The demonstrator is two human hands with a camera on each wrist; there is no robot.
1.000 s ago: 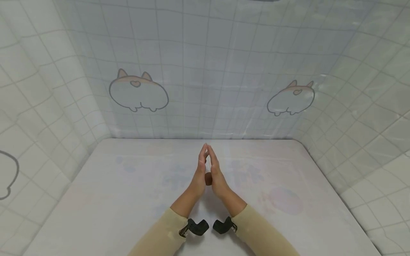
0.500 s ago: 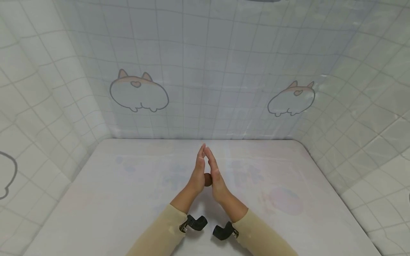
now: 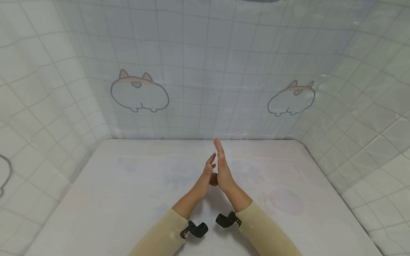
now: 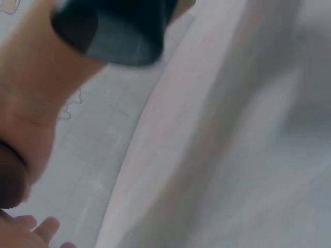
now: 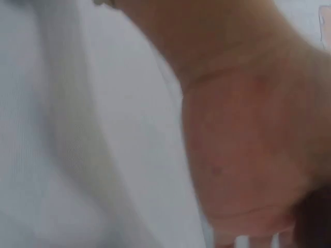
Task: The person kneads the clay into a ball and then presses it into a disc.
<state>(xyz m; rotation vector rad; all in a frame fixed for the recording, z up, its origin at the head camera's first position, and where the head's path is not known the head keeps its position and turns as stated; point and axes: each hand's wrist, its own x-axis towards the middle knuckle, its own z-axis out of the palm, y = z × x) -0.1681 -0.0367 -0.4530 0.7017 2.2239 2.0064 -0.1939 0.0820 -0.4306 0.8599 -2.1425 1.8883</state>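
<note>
A small brown ball [image 3: 213, 179] sits between my two palms, over the middle of the table. My left hand [image 3: 205, 179] lies along its left side, fingers extended forward. On the other side my right hand [image 3: 225, 174] is held flat and upright, its fingertips reaching farther forward than the left ones. The palms lean toward each other and press the ball from both sides. Part of the dark ball [image 4: 11, 181] shows at the left edge of the left wrist view. In the right wrist view the ball [image 5: 314, 219] is at the lower right, blurred.
A white table [image 3: 128, 177] with faint pastel prints lies under the hands. Grid-patterned curtains [image 3: 205, 78] with cartoon corgi drawings stand behind and at both sides. Black wrist devices [image 3: 198, 230] are strapped to both sleeves.
My right hand has slid forward and my left hand back against each other. Both hands and the brown ball have shifted slightly right.
</note>
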